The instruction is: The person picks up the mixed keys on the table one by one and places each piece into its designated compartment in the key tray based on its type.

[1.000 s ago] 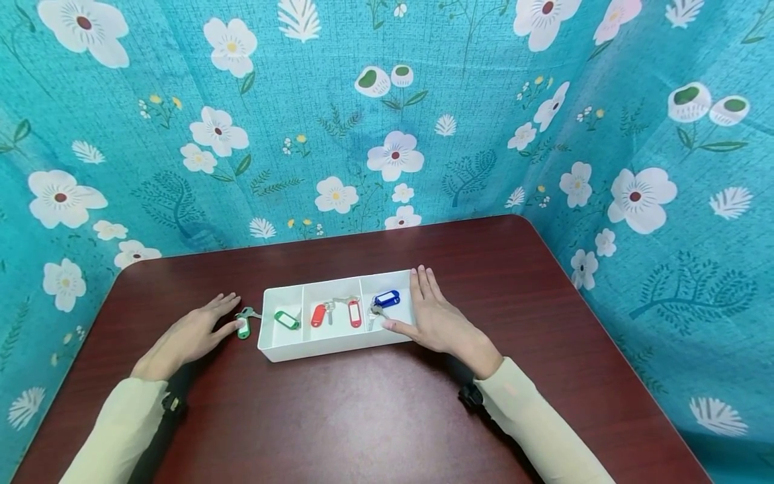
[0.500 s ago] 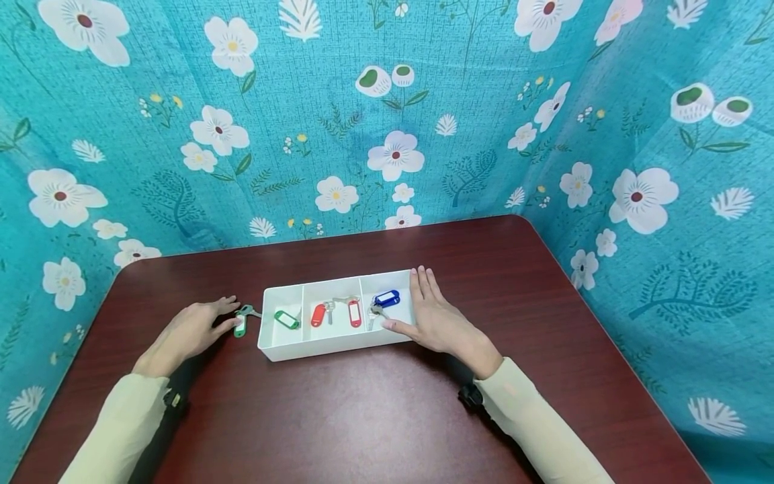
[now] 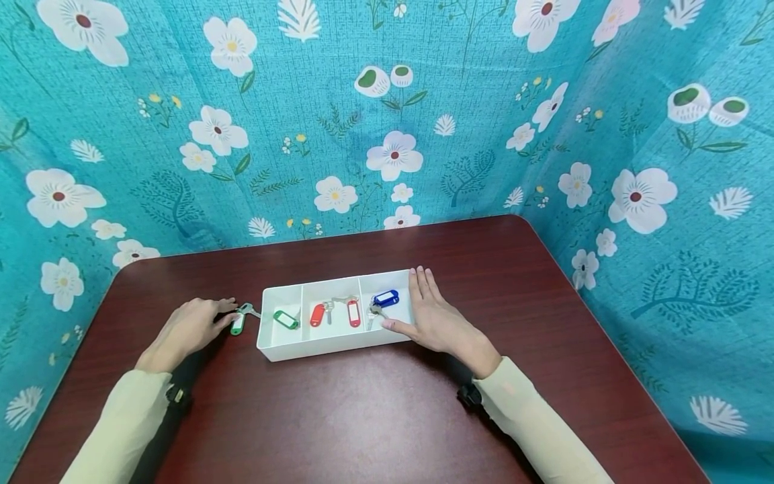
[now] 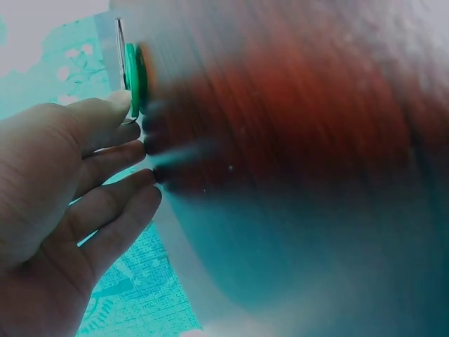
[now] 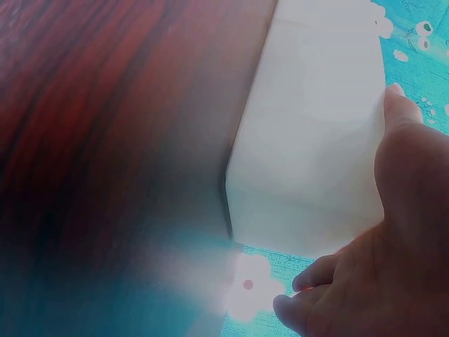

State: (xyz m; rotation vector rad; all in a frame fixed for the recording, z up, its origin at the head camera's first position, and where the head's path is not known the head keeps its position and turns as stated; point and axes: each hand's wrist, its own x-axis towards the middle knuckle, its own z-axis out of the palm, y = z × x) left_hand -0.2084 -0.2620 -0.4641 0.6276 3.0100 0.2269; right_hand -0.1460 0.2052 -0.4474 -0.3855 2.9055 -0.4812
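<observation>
At the left, my left hand (image 3: 189,331) lies low over the table, pinching the end of a green key tag (image 3: 237,326) between thumb and fingers. A key (image 3: 249,309) attached to the tag points toward the white tray (image 3: 326,346). In the left wrist view the green key tag (image 4: 135,77) appears edge-on under the thumb, the other fingertips close to the tabletop. My right hand (image 3: 444,326) rests at the tray's right end, fingers straight along the end wall and thumb over the front rim. The right wrist view shows this hand (image 5: 379,267) against the tray's outer wall (image 5: 309,140).
The tray has three compartments. Another green tag (image 3: 286,320) lies in the left one, two red tags (image 3: 317,314) with keys in the middle, and a blue tag (image 3: 385,298) with keys on the right. A floral curtain (image 3: 338,134) hangs behind the dark wooden table (image 3: 338,417).
The left fingers have drawn in, and the green key tag beside the tray has shifted slightly left with the thumb. My right hand and the tray have stayed put.
</observation>
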